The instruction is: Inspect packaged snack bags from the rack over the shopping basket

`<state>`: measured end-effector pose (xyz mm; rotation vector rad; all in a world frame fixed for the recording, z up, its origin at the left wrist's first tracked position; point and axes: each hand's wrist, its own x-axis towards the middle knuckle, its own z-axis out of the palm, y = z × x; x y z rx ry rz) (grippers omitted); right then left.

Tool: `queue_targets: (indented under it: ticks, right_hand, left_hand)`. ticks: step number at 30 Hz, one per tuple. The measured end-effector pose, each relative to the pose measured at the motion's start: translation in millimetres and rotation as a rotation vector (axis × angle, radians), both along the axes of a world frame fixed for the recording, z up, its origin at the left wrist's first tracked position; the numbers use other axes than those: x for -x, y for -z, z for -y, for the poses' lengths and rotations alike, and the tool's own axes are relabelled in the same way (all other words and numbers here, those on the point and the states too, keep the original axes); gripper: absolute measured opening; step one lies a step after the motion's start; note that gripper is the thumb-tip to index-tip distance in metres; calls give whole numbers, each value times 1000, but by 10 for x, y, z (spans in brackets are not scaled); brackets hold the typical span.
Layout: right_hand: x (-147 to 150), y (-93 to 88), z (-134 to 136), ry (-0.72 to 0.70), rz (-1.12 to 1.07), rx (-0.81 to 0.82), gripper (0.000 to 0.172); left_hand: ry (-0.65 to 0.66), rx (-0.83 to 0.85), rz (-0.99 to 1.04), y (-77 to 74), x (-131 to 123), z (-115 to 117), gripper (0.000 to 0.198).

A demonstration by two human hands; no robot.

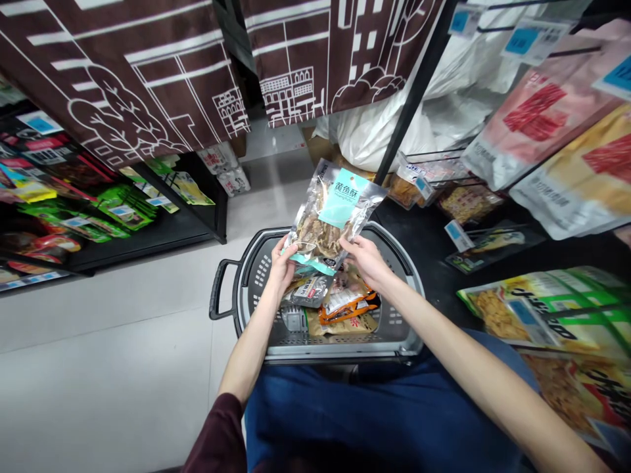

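Set in a shop aisle, on a pale tiled floor (123,368). Noted nearest: blue trousers (374,420) and, at left, a dark sleeve (217,433). Found left grip (282,259) pinching the lower left edge of a clear-and-silver bag (328,220), thumb on the front. Found right grip (365,259) pinching the lower right edge of same. Saw bag held above the basket (340,353), label (345,197) facing up, top tilted away and to the right; dried brown pieces visible inside.

Observed just below, in the basket: a grey pack (310,290), an orange-edged pack (348,303) and a tan pack (345,326), overlapping. Located basket just beside the trousers, handle (217,289) out to the left.

Logged at right: green-and-yellow packs (532,312) and, higher, a hanging pink pouch (522,125). Logged at left: green packs (128,205) on a dark shelf (197,226). Recorded farther off: white sacks (382,135) and brown curtains (123,66) with white line drawings.
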<state>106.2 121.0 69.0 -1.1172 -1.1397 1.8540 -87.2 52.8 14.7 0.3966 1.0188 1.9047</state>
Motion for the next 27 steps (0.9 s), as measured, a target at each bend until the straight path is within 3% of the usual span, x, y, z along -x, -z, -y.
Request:
queue_targets:
  ticks: [5, 17, 27]
  right_hand:
    - [8, -10, 11, -30, -1, -34, 46]
    - [12, 34, -16, 53, -25, -134, 50]
    - [18, 10, -2, 40, -22, -126, 48]
  left_hand:
    - [1, -6, -24, 8, 33, -7, 61]
    - [28, 10, -4, 9, 19, 0, 63]
    - [28, -4, -21, 5, 42, 4, 62]
